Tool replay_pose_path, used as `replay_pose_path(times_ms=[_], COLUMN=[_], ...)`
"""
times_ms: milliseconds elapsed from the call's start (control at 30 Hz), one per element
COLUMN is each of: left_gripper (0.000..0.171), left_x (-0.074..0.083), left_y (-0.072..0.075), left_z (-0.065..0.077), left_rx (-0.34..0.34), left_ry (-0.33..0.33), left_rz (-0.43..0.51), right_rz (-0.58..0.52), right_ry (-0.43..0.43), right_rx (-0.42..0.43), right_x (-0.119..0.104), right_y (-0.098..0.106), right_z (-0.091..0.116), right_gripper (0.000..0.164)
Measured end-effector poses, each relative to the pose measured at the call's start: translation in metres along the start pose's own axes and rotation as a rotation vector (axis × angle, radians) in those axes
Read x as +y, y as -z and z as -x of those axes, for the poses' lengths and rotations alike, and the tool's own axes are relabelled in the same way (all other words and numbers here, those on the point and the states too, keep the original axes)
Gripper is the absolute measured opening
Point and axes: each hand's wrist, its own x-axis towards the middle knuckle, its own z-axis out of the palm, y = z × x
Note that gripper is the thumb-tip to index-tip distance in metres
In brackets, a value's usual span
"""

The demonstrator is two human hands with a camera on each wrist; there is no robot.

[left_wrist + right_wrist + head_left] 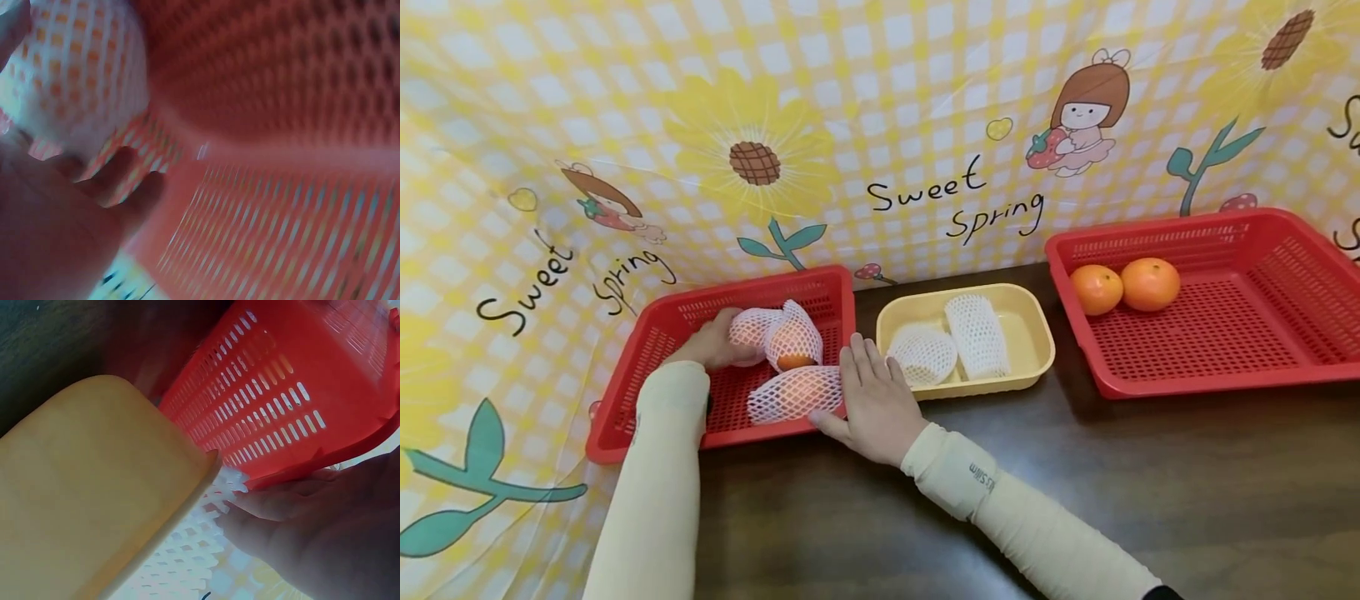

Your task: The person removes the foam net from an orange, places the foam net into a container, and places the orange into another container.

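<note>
Inside the left red basket (655, 333), my left hand (703, 340) grips an orange in a white foam net (748, 329). In the left wrist view the thumb and fingers lie on either side of the netted orange (78, 72). Against it leans another netted orange (795, 337), partly bare at its lower end. A third netted orange (797, 393) lies along the basket's front right corner. My right hand (880, 404) rests with straight fingers over the basket's right rim, close to the yellow tray (1037, 333).
The yellow tray holds two white foam nets, one rounded (925, 354) and one lying as a tube (976, 337). To the right, another red basket (1210, 385) has two bare oranges (1150, 284) at its left side. A patterned cloth (880, 100) hangs behind the dark table (1075, 483).
</note>
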Motion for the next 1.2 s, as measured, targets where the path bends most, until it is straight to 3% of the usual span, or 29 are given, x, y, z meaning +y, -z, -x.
replay_pose_path(times_ms=[133,333,467,767,933,1200], left_gripper=[0.102,0.113,0.112,0.115,0.129,0.133], left_x=[-0.005,-0.007,-0.006,-0.013,-0.015,-0.018], left_y=[-0.003,-0.009,-0.009,-0.004,0.01,0.03], left_z=[-0.004,-0.017,-0.018,-0.006,0.006,0.028], left_rx=[-0.066,-0.088,-0.077,-0.095,-0.092,-0.054], left_ry=[0.023,0.05,0.056,0.107,0.137,0.106], left_rz=[0.115,0.117,0.102,0.065,0.013,-0.095], right_rz=[0.0,-0.004,0.006,0.039,0.053,0.076], right_ry=[0.005,-0.007,-0.01,-0.009,0.001,0.008], right_rx=[0.01,0.032,0.045,0.028,0.041,0.077], right_x=[-0.001,0.003,0.005,-0.002,-0.002,0.002], right_y=[-0.002,-0.003,-0.004,-0.011,-0.014,-0.013], right_z=[0.0,0.003,0.003,0.001,0.001,0.001], right_gripper=[0.095,0.095,0.095,0.094,0.095,0.094])
